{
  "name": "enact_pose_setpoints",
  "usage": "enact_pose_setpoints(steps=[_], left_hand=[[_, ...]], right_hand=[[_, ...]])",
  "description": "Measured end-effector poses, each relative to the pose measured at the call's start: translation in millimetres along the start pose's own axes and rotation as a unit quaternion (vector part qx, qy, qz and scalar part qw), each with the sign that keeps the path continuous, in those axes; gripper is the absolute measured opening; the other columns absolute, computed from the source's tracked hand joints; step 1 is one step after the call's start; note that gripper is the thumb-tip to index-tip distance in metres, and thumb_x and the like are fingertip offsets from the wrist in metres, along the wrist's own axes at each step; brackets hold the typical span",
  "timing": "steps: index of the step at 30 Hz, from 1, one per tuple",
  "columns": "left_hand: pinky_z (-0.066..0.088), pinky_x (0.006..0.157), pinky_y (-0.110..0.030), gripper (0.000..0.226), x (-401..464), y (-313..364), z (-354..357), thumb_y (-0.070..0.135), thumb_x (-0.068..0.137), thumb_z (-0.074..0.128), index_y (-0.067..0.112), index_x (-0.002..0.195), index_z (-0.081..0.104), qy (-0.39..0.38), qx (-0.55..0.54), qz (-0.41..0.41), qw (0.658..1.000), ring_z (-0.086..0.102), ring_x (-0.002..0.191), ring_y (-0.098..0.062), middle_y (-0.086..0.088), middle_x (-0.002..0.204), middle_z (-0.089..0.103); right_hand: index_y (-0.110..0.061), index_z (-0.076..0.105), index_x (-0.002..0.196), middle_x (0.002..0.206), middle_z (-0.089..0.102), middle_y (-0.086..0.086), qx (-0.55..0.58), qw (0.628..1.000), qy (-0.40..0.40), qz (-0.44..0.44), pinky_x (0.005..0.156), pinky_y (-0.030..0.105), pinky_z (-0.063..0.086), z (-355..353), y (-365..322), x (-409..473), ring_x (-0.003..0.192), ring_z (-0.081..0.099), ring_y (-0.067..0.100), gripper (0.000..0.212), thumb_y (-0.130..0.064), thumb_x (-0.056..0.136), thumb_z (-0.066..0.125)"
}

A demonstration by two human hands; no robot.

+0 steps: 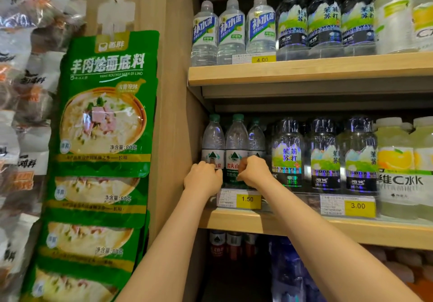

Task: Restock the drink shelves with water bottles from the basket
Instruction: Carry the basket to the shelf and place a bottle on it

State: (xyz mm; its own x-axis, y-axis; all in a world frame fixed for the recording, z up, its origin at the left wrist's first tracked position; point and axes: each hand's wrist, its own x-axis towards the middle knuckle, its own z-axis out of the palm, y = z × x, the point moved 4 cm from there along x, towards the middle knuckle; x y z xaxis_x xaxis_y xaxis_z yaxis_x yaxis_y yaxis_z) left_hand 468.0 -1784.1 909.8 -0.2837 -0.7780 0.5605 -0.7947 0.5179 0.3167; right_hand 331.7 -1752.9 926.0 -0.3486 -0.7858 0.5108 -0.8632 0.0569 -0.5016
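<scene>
The middle light-wood shelf point(234, 222) holds, at its far left end, a row of clear plastic water bottles with green caps and green-and-white labels. The leftmost green-capped water bottle point(212, 137) stands upright against the wooden side panel point(178, 114), the second green-capped water bottle point(236, 142) stands upright just beside it, and a third green-capped bottle point(256, 135) sits a little further back. To their right on the same shelf stand dark-capped soda water bottles with mountain-print labels point(324, 156), then pale yellow vitamin drink bottles with white caps point(396, 165). Yellow price tags reading 1.50 point(248, 199) and 3.00 point(358, 206) are fixed along the shelf front.

The upper wooden shelf point(304, 69) carries clear bottles with blue-and-white labels point(230, 32), more dark-capped soda water bottles and pale drink bottles. Below the middle shelf, red-labelled bottles point(225, 245) stand in shadow.

The left hand point(203, 178) is at the lower label of the leftmost bottle, its fingers curled around the bottle's body. The right hand point(254, 170) is at the second bottle, its fingers curled and pinching at the label level. Both forearms reach up from the bottom of the view.

On the wall left of the shelves hang green soup-base packets printed with a bowl of noodles point(105, 104).
</scene>
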Motion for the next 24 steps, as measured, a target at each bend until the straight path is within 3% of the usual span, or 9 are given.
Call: enact_pose_setpoints(steps=[5,9,11,14,19,21,24], left_hand=[[0.038,0.098,-0.044,0.042,-2,1,8,0.027,0.098,0.026,0.005,0.128,0.047,-0.01,0.023,0.002,1.0,0.039,0.122,-0.032,-0.017,0.132,0.046],[0.039,0.093,-0.042,0.038,-5,-4,11,0.022,0.097,0.027,0.002,0.118,0.051,0.055,-0.023,0.008,0.998,0.043,0.116,-0.033,-0.019,0.125,0.051],[0.039,0.094,-0.041,0.038,-15,-2,5,0.023,0.097,0.032,0.003,0.124,0.049,0.094,-0.082,0.011,0.992,0.043,0.118,-0.033,-0.018,0.126,0.049],[0.04,0.097,-0.038,0.037,-48,7,-6,0.023,0.095,0.044,0.006,0.127,0.05,0.2,-0.134,0.074,0.968,0.045,0.12,-0.027,-0.012,0.128,0.051],[0.042,0.083,-0.035,0.028,-132,17,10,0.028,0.086,0.046,0.012,0.104,0.06,0.33,-0.195,0.14,0.913,0.054,0.097,-0.024,-0.006,0.104,0.062],[0.041,0.081,-0.034,0.024,-168,20,41,0.027,0.085,0.048,0.013,0.1,0.061,0.315,-0.216,0.167,0.909,0.055,0.092,-0.024,-0.005,0.098,0.063],[0.041,0.079,-0.031,0.018,-221,26,117,0.021,0.084,0.052,0.012,0.098,0.06,0.203,-0.25,0.197,0.926,0.054,0.087,-0.022,-0.005,0.093,0.061]], right_hand=[[-0.001,0.062,0.103,0.108,0.064,0.018,-0.011,1.0,-0.02,-0.009,0.082,0.033,0.048,-1,-2,-2,0.102,0.06,0.031,0.03,-0.013,0.077,0.071],[-0.008,0.054,0.077,0.094,0.059,0.014,-0.036,0.998,-0.031,-0.031,0.082,0.034,0.049,-2,-6,-7,0.09,0.055,0.025,0.014,-0.01,0.08,0.067],[-0.006,0.058,0.084,0.102,0.063,0.015,-0.048,0.997,-0.028,-0.053,0.082,0.035,0.049,-7,-10,-15,0.095,0.058,0.027,0.009,-0.012,0.082,0.064],[-0.007,0.061,0.111,0.119,0.059,0.014,-0.084,0.989,0.015,-0.122,0.09,0.037,0.046,-21,-19,-41,0.109,0.055,0.028,0.025,-0.015,0.087,0.058],[-0.011,0.062,0.103,0.114,0.056,0.006,-0.043,0.96,0.114,-0.252,0.087,0.031,0.045,-38,16,-149,0.099,0.057,0.021,0.018,-0.009,0.085,0.057],[-0.01,0.062,0.098,0.109,0.057,0.006,-0.026,0.959,0.123,-0.255,0.083,0.029,0.046,-29,55,-197,0.093,0.057,0.019,0.016,-0.007,0.083,0.058],[-0.01,0.063,0.097,0.104,0.06,0.007,-0.05,0.976,0.088,-0.193,0.082,0.023,0.041,2,125,-255,0.092,0.056,0.018,0.019,-0.008,0.079,0.056]])
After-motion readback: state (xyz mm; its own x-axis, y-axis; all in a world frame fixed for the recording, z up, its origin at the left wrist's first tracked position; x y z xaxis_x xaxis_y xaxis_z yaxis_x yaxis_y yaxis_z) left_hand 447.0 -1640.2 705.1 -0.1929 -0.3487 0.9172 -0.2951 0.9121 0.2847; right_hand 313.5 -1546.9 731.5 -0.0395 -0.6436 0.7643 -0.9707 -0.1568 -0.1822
